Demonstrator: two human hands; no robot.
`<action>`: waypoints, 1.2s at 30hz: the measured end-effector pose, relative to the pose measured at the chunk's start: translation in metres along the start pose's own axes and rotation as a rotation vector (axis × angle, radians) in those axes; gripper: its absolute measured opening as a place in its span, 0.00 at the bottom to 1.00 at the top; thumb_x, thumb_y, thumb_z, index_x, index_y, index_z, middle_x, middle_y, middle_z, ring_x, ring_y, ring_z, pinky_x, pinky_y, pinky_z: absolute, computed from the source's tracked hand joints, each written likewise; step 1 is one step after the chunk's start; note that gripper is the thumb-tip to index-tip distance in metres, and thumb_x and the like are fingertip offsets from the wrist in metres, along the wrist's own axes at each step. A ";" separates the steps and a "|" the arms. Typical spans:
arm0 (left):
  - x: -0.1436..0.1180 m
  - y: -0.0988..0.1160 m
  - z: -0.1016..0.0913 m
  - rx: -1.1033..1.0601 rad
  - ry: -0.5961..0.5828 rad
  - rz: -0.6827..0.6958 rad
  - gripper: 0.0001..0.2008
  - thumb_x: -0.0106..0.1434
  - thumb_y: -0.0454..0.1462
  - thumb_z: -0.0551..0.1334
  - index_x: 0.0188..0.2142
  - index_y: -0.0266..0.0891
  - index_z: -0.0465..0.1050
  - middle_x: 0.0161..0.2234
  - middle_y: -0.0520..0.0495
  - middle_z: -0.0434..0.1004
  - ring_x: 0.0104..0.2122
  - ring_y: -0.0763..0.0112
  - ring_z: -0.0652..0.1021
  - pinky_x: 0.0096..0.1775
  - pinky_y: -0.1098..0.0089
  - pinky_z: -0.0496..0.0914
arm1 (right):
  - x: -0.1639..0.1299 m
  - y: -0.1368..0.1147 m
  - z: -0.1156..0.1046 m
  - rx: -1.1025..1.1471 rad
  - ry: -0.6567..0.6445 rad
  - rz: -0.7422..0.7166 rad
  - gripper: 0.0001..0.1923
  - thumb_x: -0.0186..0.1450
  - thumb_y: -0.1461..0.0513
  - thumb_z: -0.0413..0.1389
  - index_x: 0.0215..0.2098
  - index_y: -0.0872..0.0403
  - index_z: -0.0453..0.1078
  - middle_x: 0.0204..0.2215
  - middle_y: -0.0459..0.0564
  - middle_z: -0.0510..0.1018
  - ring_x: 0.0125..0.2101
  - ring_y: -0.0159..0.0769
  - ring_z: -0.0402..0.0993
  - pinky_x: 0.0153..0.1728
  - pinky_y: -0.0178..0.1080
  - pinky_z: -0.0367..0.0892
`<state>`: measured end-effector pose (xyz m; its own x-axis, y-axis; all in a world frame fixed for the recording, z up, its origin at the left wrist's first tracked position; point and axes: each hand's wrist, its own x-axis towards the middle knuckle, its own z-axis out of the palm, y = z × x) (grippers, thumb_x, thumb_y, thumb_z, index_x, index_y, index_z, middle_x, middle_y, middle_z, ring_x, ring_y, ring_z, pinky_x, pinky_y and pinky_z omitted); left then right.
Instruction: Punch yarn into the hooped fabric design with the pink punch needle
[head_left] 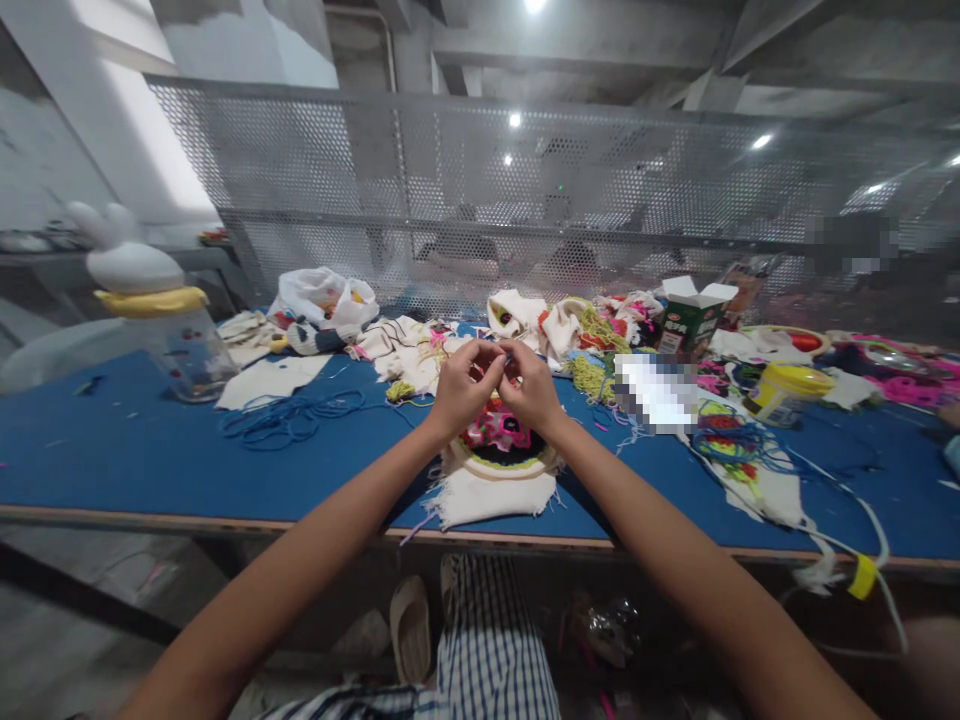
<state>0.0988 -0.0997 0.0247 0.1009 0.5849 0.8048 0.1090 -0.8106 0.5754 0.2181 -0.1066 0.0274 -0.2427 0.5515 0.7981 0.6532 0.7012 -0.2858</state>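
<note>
My left hand and my right hand meet at the fingertips over a round embroidery hoop. The fingers of both are bent and pinched together; whatever sits between them is too small to make out. White cloth with frayed edges is stretched in the hoop and spreads toward the table's front edge. Pink, red and black yarn work fills the part I can see inside the ring. My hands hide the far side of the hoop.
Blue cord lies loose to the left, near a rabbit-topped jar. Yarn and cloth pieces are heaped behind. On the right are a green box, a yellow-lidded tub and a white cable. A perforated metal screen stands behind.
</note>
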 end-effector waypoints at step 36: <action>-0.001 0.006 0.000 0.001 0.088 0.014 0.01 0.58 0.34 0.58 0.30 0.38 0.67 0.26 0.52 0.70 0.22 0.78 0.69 0.23 0.77 0.64 | -0.002 -0.007 0.002 0.041 0.199 -0.022 0.07 0.60 0.66 0.47 0.38 0.53 0.58 0.28 0.48 0.68 0.27 0.34 0.67 0.29 0.38 0.63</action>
<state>0.0992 -0.1050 0.0274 0.0149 0.5686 0.8225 0.1089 -0.8186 0.5640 0.2126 -0.1116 0.0270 -0.1068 0.4386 0.8923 0.6184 0.7321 -0.2858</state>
